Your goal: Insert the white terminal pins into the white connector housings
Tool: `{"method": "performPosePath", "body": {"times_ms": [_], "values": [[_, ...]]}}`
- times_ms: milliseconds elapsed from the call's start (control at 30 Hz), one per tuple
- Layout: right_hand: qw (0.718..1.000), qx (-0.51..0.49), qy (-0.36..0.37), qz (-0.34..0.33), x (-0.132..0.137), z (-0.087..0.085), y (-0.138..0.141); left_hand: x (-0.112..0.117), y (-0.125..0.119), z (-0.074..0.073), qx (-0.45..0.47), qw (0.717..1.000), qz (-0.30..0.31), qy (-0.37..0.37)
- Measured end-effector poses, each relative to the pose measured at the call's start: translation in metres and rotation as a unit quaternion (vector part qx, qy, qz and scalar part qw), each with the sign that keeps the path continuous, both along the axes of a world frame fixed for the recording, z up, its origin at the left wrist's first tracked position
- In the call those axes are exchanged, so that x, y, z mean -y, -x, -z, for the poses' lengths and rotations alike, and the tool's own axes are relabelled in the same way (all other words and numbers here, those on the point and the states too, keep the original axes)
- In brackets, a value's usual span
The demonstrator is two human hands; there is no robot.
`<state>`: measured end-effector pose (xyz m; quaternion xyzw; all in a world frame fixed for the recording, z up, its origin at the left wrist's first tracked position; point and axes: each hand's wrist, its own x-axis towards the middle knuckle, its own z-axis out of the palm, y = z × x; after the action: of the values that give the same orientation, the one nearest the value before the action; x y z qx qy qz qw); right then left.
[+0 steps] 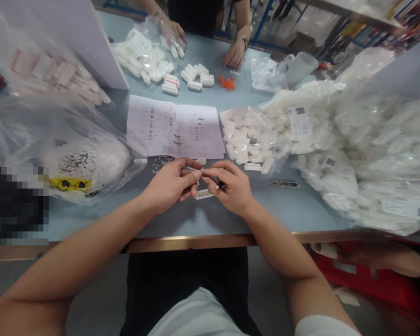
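Note:
My left hand (174, 183) and my right hand (231, 186) meet fingertip to fingertip above the blue table. Both are closed in a pinch, and what lies between the left fingertips is too small to make out. A slim black tool (221, 185) shows between the fingers of my right hand; its kind is unclear. Just below the fingers lies a white plastic connector block (204, 194) with rows of small holes. Another white plastic piece (200, 162) is partly hidden behind my fingers. Tiny white pins (162, 162) are scattered beyond my left hand.
Printed sheets (174, 128) lie ahead, beside a bag of white housings (250, 135). Small snips (285, 183) rest at right, near piled bags (371, 126). A clear bag (101, 158) stands left. Opposite, a co-worker's hands (234, 53) are near orange clips (227, 84).

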<state>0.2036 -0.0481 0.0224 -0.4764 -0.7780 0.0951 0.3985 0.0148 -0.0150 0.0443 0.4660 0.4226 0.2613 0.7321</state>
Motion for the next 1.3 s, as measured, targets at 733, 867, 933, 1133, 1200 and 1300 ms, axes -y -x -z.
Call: {"method": "performPosePath", "body": {"times_ms": [733,867,933,1133,1200,1300], "values": [[0.992,-0.082,0.077,-0.049,-0.001,-0.006,-0.006,0.000,-0.001,-0.005,-0.006,1.000,0.003,-0.017],[0.979,-0.137,0.141,-0.058,-0.003,-0.007,-0.005,0.000,0.001,-0.002,0.000,1.000,-0.002,0.003],[0.971,-0.162,0.172,-0.049,-0.003,-0.008,-0.003,0.000,0.000,-0.001,0.005,1.000,-0.006,0.016],[0.944,-0.214,0.248,-0.028,0.000,-0.007,0.001,0.000,-0.001,0.004,0.024,0.999,-0.007,0.031],[0.943,-0.214,0.255,-0.026,0.000,-0.006,0.002,0.000,0.000,0.006,0.029,0.999,-0.005,0.028],[0.947,-0.205,0.245,-0.025,-0.001,-0.005,0.002,0.001,0.001,0.006,0.031,0.999,-0.001,0.017]]}}
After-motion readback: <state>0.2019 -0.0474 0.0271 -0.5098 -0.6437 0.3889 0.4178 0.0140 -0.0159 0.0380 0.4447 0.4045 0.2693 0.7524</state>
